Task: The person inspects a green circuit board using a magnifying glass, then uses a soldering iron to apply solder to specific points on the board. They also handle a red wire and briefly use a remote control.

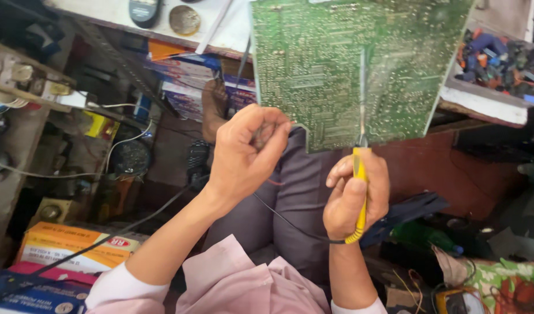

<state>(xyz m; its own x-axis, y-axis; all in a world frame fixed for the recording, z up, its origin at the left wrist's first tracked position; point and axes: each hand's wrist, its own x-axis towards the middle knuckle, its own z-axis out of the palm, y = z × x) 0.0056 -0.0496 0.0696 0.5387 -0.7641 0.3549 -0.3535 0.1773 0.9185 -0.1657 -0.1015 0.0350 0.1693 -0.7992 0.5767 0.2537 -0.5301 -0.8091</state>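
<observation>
A green circuit board [360,64] leans off the bench edge, solder side showing. The right hand [354,195] grips a yellow-handled soldering iron [360,174], its tip up against the board. The left hand [244,154] pinches something thin at the board's lower edge, perhaps solder wire. A tray of small parts [499,61] sits at the right.

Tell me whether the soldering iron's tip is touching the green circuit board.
Cannot tell. In the head view the soldering iron in the right hand lies over the circuit board, but no contact or gap shows plainly.
</observation>
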